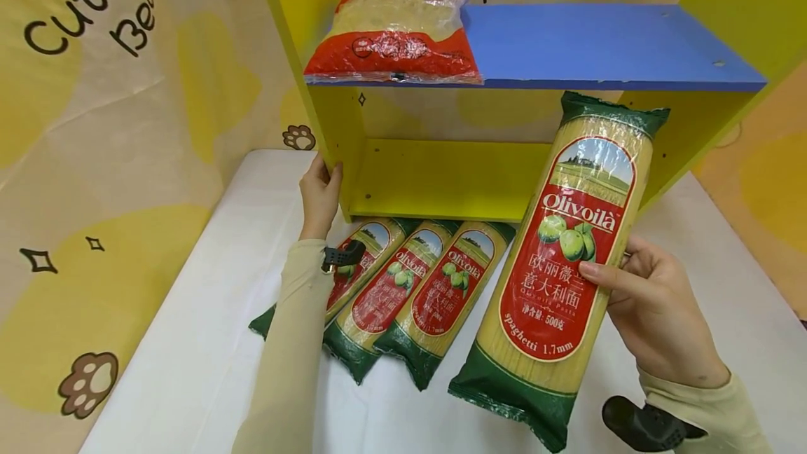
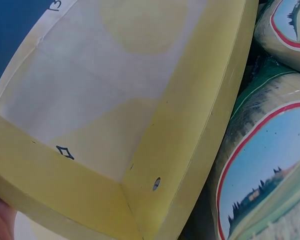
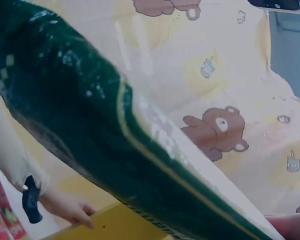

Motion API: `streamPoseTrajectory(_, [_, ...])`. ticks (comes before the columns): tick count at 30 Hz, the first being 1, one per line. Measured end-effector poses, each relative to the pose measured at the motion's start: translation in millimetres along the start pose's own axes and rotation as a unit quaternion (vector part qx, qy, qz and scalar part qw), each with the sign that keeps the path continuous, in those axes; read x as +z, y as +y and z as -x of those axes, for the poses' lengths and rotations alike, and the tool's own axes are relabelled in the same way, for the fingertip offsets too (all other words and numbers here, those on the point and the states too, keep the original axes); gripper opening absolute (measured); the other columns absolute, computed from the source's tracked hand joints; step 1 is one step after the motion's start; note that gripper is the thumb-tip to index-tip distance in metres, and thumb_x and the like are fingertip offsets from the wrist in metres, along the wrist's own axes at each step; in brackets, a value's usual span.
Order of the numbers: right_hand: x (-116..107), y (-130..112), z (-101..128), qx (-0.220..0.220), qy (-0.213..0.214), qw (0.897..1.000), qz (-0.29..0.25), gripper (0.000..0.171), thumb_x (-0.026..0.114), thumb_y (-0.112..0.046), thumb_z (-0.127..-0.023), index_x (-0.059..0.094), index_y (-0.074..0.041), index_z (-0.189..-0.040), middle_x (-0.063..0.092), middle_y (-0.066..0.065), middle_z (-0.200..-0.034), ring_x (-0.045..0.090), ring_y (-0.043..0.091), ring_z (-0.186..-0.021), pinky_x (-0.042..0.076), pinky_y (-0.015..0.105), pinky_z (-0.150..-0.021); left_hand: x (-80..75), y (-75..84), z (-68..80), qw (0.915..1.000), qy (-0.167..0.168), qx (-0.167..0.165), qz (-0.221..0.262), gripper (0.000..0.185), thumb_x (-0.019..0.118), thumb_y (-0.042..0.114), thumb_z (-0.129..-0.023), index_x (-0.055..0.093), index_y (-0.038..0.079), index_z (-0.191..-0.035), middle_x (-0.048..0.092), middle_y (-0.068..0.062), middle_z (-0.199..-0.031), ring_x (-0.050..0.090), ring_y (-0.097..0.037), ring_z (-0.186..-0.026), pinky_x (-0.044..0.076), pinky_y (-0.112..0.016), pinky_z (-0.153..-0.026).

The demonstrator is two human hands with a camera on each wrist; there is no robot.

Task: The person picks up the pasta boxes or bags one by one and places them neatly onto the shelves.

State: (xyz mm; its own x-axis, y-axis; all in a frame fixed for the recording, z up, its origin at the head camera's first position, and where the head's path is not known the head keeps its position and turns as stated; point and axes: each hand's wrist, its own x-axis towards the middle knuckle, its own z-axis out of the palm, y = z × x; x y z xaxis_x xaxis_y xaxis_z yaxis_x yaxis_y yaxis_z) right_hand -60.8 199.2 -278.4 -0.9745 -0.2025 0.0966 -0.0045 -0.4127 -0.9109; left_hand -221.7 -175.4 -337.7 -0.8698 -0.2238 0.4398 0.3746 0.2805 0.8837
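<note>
My right hand (image 1: 637,286) grips a long spaghetti packet (image 1: 567,265) with green ends and a red label, holding it tilted above the table in front of the yellow shelf unit (image 1: 441,174). In the right wrist view the packet's green end (image 3: 105,145) fills the frame. My left hand (image 1: 319,191) holds the lower left corner of the shelf's side panel (image 2: 65,190). Three more spaghetti packets (image 1: 403,286) lie side by side on the white table, partly under my left forearm. A red and clear noodle bag (image 1: 394,30) rests on the blue shelf board (image 1: 605,44).
The white table (image 1: 189,342) stretches to the left and front of the packets. A cartoon bear cloth (image 1: 94,125) hangs behind and beside the shelf. The lower yellow compartment (image 1: 454,181) holds nothing.
</note>
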Motion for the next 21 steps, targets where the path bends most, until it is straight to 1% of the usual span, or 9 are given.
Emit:
streamPoseTrajectory(5, [3.7, -10.0, -6.2, -0.020, -0.004, 1.000, 0.016, 0.040, 0.041, 0.008, -0.095, 0.046, 0.001, -0.133, 0.056, 0.014, -0.129, 0.058, 0.025, -0.110, 0.052, 0.036, -0.086, -0.2, -0.6, 0.5, 1.0000, -0.005, -0.004, -0.002, 0.033, 0.049, 0.001, -0.096, 0.052, -0.007, -0.128, 0.056, -0.026, -0.125, 0.057, -0.034, -0.113, 0.047, -0.041, -0.093])
streamPoseTrajectory(10, [12.1, -18.9, -15.6, -0.041, -0.001, 0.999, 0.032, 0.040, 0.043, 0.010, -0.093, 0.045, 0.003, -0.132, 0.057, 0.016, -0.128, 0.058, 0.027, -0.110, 0.052, 0.035, -0.086, -0.7, -1.0, 0.7, 1.0000, -0.003, -0.006, -0.005, 0.033, 0.049, 0.001, -0.096, 0.053, -0.008, -0.127, 0.057, -0.026, -0.123, 0.057, -0.035, -0.112, 0.047, -0.042, -0.093])
streamPoseTrajectory(13, [16.9, -23.4, -21.0, -0.047, 0.001, 0.998, 0.036, 0.040, 0.044, 0.011, -0.093, 0.046, 0.004, -0.132, 0.057, 0.016, -0.127, 0.058, 0.028, -0.110, 0.052, 0.034, -0.086, -0.9, -1.5, 0.5, 1.0000, -0.004, -0.007, -0.004, 0.033, 0.049, 0.000, -0.096, 0.053, -0.008, -0.127, 0.057, -0.026, -0.123, 0.057, -0.035, -0.112, 0.047, -0.042, -0.093])
streamPoseTrajectory(16, [20.2, -27.1, -25.6, -0.044, 0.001, 0.998, 0.036, 0.040, 0.046, 0.010, -0.093, 0.046, 0.003, -0.132, 0.057, 0.016, -0.126, 0.058, 0.027, -0.110, 0.052, 0.034, -0.086, -1.0, -1.5, 0.3, 1.0000, -0.006, -0.007, -0.003, 0.033, 0.049, 0.001, -0.096, 0.053, -0.007, -0.128, 0.057, -0.025, -0.124, 0.057, -0.034, -0.112, 0.047, -0.041, -0.093])
streamPoseTrajectory(21, [22.1, -32.3, -33.6, -0.027, -0.009, 0.999, 0.019, 0.040, 0.046, 0.007, -0.094, 0.046, 0.001, -0.134, 0.056, 0.015, -0.128, 0.057, 0.026, -0.111, 0.053, 0.035, -0.084, -0.6, -0.3, -0.8, 0.9999, -0.009, -0.010, 0.000, 0.033, 0.049, 0.001, -0.096, 0.053, -0.007, -0.128, 0.056, -0.026, -0.124, 0.057, -0.035, -0.112, 0.047, -0.042, -0.093])
